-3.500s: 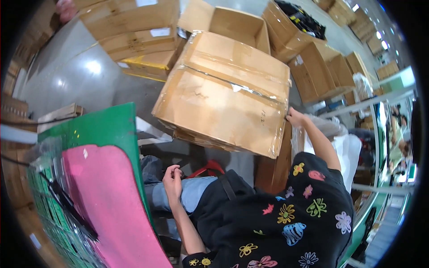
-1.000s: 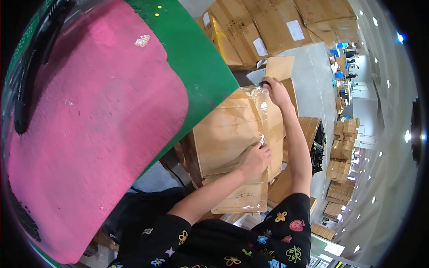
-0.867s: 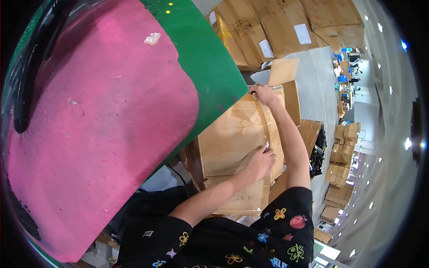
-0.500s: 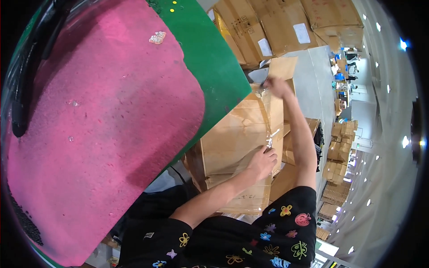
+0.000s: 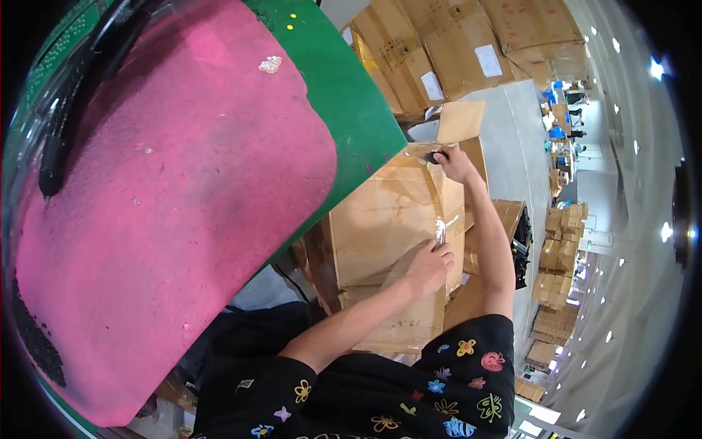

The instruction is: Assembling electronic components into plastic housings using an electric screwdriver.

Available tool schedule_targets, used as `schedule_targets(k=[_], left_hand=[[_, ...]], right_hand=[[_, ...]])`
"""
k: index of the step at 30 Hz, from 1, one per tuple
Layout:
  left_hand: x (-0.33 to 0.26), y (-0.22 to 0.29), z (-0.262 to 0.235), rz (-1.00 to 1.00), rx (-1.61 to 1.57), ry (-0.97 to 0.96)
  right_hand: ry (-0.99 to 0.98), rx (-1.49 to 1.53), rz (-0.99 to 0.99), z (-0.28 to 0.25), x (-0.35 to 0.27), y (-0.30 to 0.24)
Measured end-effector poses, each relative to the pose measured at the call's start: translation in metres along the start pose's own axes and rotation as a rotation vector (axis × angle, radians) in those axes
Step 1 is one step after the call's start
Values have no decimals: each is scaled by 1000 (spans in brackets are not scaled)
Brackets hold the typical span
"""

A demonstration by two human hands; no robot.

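A closed cardboard box (image 5: 380,219) lies in front of me, with clear, wrinkled tape (image 5: 441,228) along its right-hand seam. My left hand (image 5: 431,267) presses on the box near that seam, its fingers curled in at the edge. At the far end of the same seam, my right hand (image 5: 458,164) is closed round a small black tool (image 5: 436,156). Most of that tool is covered by the fingers, so its kind does not show. Beyond the right hand, a cardboard flap (image 5: 462,121) stands up.
To the left, a green table (image 5: 351,95) carries a pink mat (image 5: 197,183), its corner close to the box. A black pen-like object (image 5: 55,157) hangs over the mat. Large cartons (image 5: 453,44) stand at the back. An open carton with black items (image 5: 521,238) is on the right.
My right hand has come a little nearer along the seam, and the black tool shows more clearly. My left hand stays at nearly the same spot. The view has shifted slightly.
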State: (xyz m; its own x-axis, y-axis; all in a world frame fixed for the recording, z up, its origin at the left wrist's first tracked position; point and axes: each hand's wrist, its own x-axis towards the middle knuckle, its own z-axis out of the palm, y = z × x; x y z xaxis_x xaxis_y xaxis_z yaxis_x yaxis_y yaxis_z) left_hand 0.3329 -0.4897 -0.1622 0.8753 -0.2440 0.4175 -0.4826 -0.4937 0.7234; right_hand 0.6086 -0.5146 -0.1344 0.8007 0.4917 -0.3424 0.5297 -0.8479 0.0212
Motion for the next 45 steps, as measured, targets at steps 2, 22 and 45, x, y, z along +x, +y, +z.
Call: schedule_targets(k=[2, 22, 45], left_hand=[[-1, 1, -1, 3, -7, 23], [-67, 36, -107, 92, -163, 429], [-123, 26, -120, -661, -1133, 50]], right_hand=[[-59, 73, 37, -25, -4, 1], [-68, 160, 306, -27, -122, -16], [141, 2399, 1150, 190, -497, -175]])
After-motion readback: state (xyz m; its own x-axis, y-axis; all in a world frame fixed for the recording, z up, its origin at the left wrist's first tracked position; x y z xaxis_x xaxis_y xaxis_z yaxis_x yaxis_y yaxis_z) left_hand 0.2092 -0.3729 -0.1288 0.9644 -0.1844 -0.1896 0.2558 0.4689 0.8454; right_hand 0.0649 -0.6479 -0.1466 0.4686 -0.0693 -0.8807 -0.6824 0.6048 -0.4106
